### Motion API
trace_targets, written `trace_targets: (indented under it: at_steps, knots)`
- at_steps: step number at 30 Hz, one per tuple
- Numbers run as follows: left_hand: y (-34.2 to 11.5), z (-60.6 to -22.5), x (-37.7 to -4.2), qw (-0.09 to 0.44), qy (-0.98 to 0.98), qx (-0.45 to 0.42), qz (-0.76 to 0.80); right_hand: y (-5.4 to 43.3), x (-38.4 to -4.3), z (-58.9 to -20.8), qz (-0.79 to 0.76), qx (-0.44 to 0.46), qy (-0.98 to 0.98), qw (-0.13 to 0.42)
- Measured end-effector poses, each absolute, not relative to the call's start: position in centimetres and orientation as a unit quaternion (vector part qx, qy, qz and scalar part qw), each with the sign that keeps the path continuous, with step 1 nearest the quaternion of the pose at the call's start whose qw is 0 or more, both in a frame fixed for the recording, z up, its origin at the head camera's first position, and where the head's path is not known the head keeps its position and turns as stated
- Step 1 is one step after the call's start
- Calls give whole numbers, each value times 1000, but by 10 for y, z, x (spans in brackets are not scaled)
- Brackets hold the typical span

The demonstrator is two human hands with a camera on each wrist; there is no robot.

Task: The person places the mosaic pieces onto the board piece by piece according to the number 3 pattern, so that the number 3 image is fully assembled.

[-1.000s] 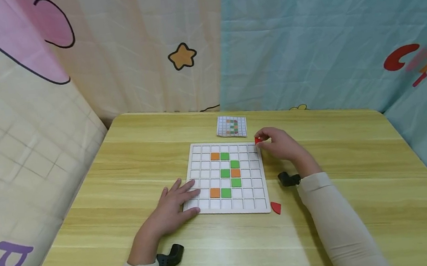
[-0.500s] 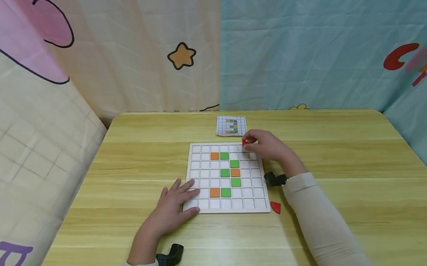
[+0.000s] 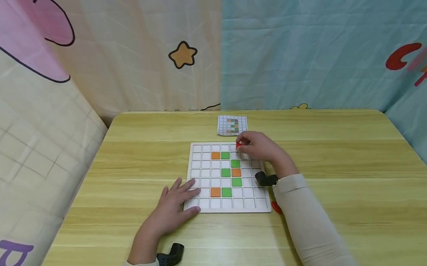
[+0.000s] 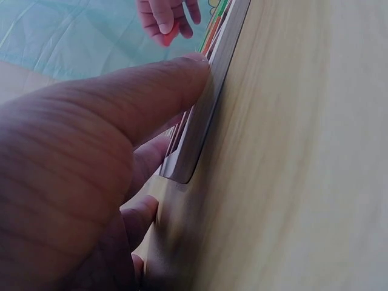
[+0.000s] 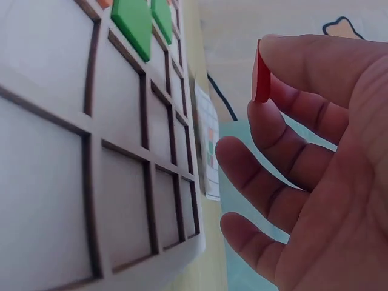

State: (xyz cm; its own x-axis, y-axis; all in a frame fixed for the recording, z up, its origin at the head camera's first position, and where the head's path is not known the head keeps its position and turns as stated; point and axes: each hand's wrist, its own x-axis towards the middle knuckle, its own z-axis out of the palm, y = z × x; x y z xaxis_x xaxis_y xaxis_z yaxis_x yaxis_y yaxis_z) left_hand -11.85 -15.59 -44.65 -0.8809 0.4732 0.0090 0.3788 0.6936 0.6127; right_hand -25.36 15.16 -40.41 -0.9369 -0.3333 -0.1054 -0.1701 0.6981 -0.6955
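Observation:
A white grid board (image 3: 203, 176) lies on the table with several green and orange square tiles set in its cells. My right hand (image 3: 259, 147) pinches a small red tile (image 5: 262, 79) between thumb and index finger, held above the board's far right part. The other fingers of that hand are loosely bent in the right wrist view. My left hand (image 3: 172, 205) lies spread at the board's near left corner, its fingertips and thumb touching the board edge. A second red tile (image 3: 276, 207), quarter-round, lies off the board's near right corner, partly hidden by the right sleeve.
Behind the board lies a small printed card (image 3: 232, 124) with a coloured grid pattern. The wooden table (image 3: 96, 205) reaches back to printed curtains (image 3: 142, 47). A black bracket sits at each wrist, the left one (image 3: 171, 255) near the table's surface.
My right hand has moved left with the red tile, from beyond the board's far right corner to over its far cells. The left hand has stayed in place.

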Motion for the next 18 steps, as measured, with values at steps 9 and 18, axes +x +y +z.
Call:
trace_targets:
  at_steps: [9,18]
  knots:
    - [-156,-446,-119,77,919,227,312,140,-255,-412,-330,-154,923,125]
    - [-155,-444,-118,78,919,228,312,132,-254,-421,-308,-155,930,127]
